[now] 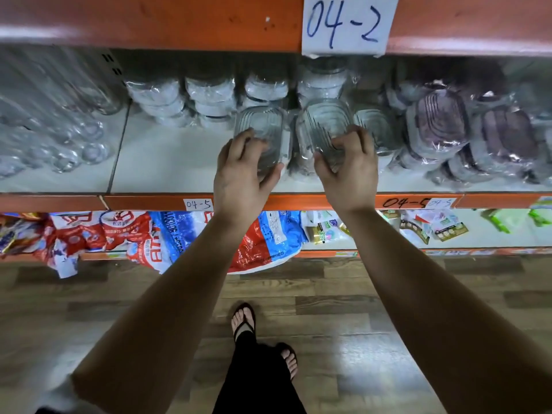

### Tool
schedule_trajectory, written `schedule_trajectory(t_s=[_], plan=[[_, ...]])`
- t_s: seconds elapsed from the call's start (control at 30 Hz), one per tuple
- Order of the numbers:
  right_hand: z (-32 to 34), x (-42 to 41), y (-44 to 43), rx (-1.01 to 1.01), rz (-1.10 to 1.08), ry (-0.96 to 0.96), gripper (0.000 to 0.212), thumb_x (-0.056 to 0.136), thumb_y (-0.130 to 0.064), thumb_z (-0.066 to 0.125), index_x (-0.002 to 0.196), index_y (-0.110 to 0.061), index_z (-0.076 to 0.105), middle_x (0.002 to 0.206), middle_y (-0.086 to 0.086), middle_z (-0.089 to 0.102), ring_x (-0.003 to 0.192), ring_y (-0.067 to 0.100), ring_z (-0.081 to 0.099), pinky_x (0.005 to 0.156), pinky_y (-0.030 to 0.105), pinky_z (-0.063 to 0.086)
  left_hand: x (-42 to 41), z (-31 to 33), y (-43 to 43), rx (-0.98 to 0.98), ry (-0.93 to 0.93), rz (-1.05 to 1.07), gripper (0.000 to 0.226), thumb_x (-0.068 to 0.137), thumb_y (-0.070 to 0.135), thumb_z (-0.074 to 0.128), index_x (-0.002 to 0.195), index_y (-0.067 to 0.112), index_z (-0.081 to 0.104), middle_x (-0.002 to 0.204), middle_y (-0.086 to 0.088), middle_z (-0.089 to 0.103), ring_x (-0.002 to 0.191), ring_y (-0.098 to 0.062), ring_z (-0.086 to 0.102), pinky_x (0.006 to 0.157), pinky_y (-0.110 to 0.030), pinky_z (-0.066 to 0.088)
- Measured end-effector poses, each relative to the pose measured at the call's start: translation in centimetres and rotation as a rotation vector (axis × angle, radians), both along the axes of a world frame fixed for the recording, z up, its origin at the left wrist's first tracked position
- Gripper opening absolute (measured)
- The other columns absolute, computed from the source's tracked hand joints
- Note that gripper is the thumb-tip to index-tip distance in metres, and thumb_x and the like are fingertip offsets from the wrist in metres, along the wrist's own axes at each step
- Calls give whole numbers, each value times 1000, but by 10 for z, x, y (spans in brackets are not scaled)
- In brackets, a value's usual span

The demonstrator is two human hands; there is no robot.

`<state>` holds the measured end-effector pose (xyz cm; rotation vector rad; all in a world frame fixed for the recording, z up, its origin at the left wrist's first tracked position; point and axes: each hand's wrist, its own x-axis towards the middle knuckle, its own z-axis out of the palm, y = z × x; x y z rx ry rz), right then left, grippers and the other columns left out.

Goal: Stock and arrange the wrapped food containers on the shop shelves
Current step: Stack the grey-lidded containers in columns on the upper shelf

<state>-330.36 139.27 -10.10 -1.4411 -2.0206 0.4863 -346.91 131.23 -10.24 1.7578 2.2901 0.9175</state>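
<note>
The left hand (242,165) grips one wrapped container (260,130) on the shelf (155,162). The right hand (348,165) grips the neighbouring container (322,124).

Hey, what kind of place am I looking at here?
Most likely a shop aisle: orange shelves bearing handwritten 04-5 labels, stacks of wrapped containers, and bagged goods on the lower shelf.

- Left hand (242,171): grips the left clear container (263,127), fingers curled over its ribbed lid, thumb at its near right corner.
- Right hand (349,168): grips the right clear container (324,124) at its near edge.
- Both containers: plastic-wrapped, just beside each other on the white shelf (155,162).
- Behind: stacked round wrapped tubs (209,91).
- Right: purple-lidded containers (442,127).
- Far left: clear glassware (59,130) (blurred).
- Above: paper label (343,23) reading "04-2".
- Below: printed bags (167,234).
</note>
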Motion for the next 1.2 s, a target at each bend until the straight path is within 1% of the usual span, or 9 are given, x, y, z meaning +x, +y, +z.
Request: schedule_trajectory(t_s=[0.3,0.5,0.67,0.73,0.83,0.9,1.0,1.13,1.2], plan=[[50,35,-84,25,-22,150,29,80,-17,74,98,2,62,117,20,56,105,38,56,87,50,49,15,68,-76,153,35,-80,42,89,38,62,112,4,66,130,-12,57,118,-30,57,97,-40,49],[100,47,-128,6,-59,307,42,79,-37,57,98,1,60,114,15,54,102,34,53,83,52,48,30,126,-122,189,52,-107,46,89,43,58,114,5,66,131,-12,56,120,-29,56,92,-42,53],[131,61,-151,70,-109,380,38,78,-38,59,97,-5,60,115,8,52,103,32,52,82,52,48,37,172,-147,259,99,-104,47,87,44,59,113,6,68,130,-11,59,118,-28,58,89,-41,56],[142,65,-160,96,-134,454,32,79,-34,60,96,-8,57,114,5,51,101,34,54,83,47,50,36,190,-151,343,101,-82,46,86,43,62,111,5,69,129,-11,60,116,-28,60,90,-41,55],[159,70,-167,182,-99,579,24,79,-26,62,99,-18,52,114,6,48,99,29,53,78,29,50,29,213,-148,461,110,-64,43,85,38,64,110,3,69,129,-11,60,115,-28,60,91,-43,54],[174,69,-161,239,-83,569,27,79,-24,63,102,-15,54,114,3,47,102,30,52,82,38,49,18,228,-141,457,115,-57,44,85,38,63,111,4,67,130,-10,59,117,-27,59,91,-44,54],[199,63,-137,288,-50,492,35,78,-29,60,106,-7,61,116,5,50,108,27,51,94,30,43,-2,245,-124,343,122,-25,48,86,44,57,116,8,64,133,-7,56,118,-28,57,93,-44,52],[230,44,-97,243,6,379,44,79,-35,55,112,-9,66,122,10,53,115,29,51,98,45,44,-31,255,-97,200,137,6,43,90,44,59,123,17,58,131,-5,55,111,-30,58,87,-42,53],[241,36,-78,234,55,308,44,79,-33,55,113,-9,68,122,12,53,114,31,52,99,49,43,-43,255,-86,145,151,3,46,91,43,57,128,16,56,132,-7,55,115,-31,54,94,-43,48]])
